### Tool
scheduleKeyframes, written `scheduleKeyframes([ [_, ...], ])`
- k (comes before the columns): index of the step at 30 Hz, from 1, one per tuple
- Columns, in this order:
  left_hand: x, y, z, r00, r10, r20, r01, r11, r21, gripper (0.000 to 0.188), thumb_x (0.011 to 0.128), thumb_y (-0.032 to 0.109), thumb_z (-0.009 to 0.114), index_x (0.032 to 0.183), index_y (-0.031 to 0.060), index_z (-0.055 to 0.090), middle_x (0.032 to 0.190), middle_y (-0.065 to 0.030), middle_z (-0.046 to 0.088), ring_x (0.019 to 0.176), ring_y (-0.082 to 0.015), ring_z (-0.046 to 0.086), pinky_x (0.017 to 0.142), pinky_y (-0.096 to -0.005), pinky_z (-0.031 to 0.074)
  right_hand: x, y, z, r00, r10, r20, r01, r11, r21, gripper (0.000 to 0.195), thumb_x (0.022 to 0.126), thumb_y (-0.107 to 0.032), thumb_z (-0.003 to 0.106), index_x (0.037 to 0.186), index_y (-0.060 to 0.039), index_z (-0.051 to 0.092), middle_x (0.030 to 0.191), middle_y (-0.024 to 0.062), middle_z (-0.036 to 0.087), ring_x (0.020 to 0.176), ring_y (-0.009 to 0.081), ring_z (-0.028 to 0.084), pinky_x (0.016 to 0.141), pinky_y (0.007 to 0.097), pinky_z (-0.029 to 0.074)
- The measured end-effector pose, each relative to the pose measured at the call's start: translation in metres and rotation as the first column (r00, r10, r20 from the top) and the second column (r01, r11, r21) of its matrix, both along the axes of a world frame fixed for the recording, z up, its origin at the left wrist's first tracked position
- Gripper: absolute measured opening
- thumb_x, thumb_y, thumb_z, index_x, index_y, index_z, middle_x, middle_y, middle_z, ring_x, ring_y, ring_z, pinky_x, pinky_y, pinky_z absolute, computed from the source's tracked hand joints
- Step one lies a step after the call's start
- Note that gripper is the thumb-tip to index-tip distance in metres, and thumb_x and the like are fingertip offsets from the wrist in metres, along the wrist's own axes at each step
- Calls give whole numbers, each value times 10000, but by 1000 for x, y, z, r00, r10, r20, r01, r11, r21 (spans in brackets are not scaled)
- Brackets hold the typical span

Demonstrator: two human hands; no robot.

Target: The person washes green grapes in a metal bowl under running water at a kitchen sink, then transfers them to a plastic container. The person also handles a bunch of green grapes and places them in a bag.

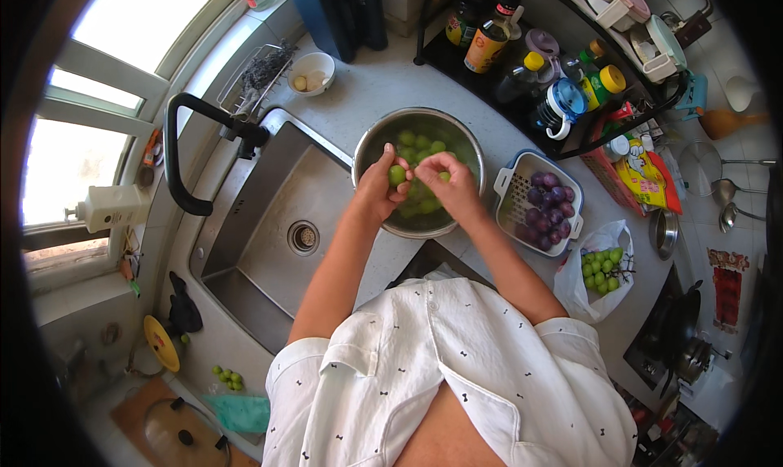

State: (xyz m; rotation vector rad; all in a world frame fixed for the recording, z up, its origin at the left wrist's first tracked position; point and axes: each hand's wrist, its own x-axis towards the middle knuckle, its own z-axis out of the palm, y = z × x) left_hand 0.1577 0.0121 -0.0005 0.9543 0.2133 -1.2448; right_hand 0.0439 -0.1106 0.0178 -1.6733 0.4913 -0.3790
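A steel bowl (419, 233) stands on the counter in front of me, with green grapes (422, 143) in water inside it. Over its left half, my left hand (384, 182) holds a single green grape (396, 175) between thumb and fingers. Opposite it, my right hand (452, 182) is above the bowl's right half, thumb and index finger pinched close to the left hand. Another green grape shows under the right fingers; whether they grip it is unclear. Beside the bowl on the right, a white and blue colander basket (507, 207) contains dark purple grapes (547, 210).
To the left lies a steel sink (275, 198) with a black faucet (174, 155). A plastic bag (572, 283) of green grapes is at right. A black rack (452, 57) with bottles stands behind. A small white bowl (324, 66) sits near the sink; loose grapes (229, 378) lie lower left.
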Motion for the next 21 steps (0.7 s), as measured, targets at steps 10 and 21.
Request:
scheduleKeyframes([
  [10, -26, 2, 16, 1000, 17, -9, -19, 963, -267, 312, 980, 370, 451, 1131, 111, 533, 1013, -14, 580, 757, -111, 529, 639, -256, 448, 20, 12, 7, 996, -77, 53, 77, 997, 16, 242, 874, -210, 634, 928, 26, 649, 744, 59, 643, 629, 96, 583, 589, 262, 478],
  [21, -30, 5, 12, 968, 115, -225, -178, 943, -281, 314, 944, 408, 527, 997, 100, 553, 769, -7, 548, 591, -75, 465, 476, -199, 358, 21, 22, 11, 997, -17, 74, 13, 998, 54, 254, 879, -231, 635, 957, 10, 662, 748, 77, 653, 649, 134, 599, 612, 251, 478],
])
